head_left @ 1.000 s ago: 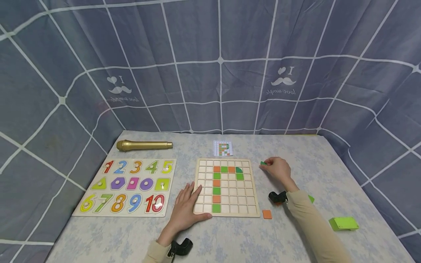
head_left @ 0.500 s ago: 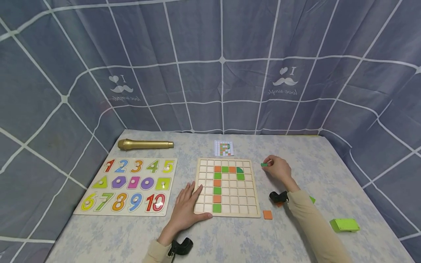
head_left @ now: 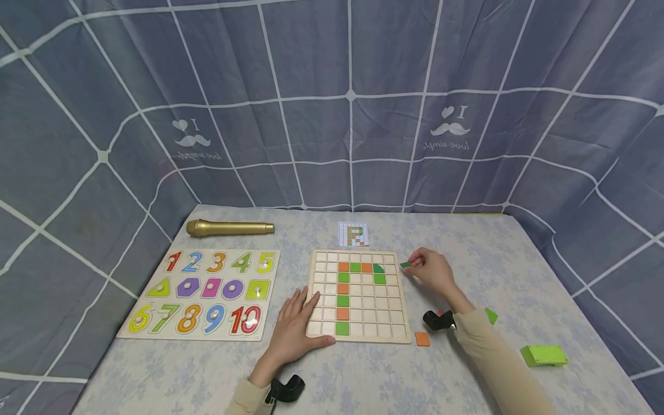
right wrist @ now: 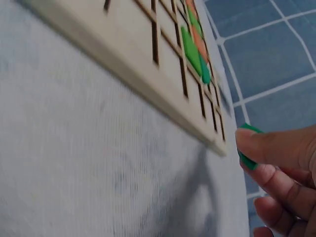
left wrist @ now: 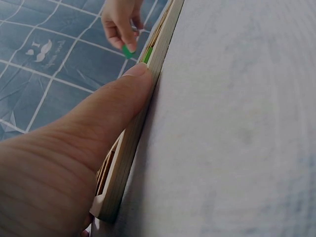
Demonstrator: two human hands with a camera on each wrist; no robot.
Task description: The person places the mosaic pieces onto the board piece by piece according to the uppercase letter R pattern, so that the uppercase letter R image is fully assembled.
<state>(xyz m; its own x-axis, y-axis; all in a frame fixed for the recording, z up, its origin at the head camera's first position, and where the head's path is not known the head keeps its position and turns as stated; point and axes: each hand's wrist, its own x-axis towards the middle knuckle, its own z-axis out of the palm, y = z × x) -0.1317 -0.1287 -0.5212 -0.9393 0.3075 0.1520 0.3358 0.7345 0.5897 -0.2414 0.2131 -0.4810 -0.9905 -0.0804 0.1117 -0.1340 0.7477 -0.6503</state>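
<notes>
My right hand point(head_left: 432, 271) pinches a small green tile point(head_left: 405, 264) between thumb and fingertips, just off the right edge of the wooden grid board point(head_left: 370, 314). In the right wrist view the thumb covers the middle of that green tile point(right wrist: 248, 162). My left hand point(head_left: 293, 325) rests with spread, straight fingers on the board's lower left corner, its thumb along the front edge. Orange and green tiles on the board form a column, a row across the top, a rounded green corner tile point(head_left: 378, 268) and a green square point(head_left: 380, 278) below it.
A pattern card point(head_left: 354, 234) lies behind the board. To the left are a number puzzle point(head_left: 197, 294) and a gold microphone point(head_left: 230, 228). On the right lie an orange tile point(head_left: 422, 339), a green triangular piece point(head_left: 491, 315) and a lime-green block point(head_left: 543, 355).
My right hand has moved left and slightly down toward the board with the green tile, uncovering more of the green triangular piece. My left hand stays in place.
</notes>
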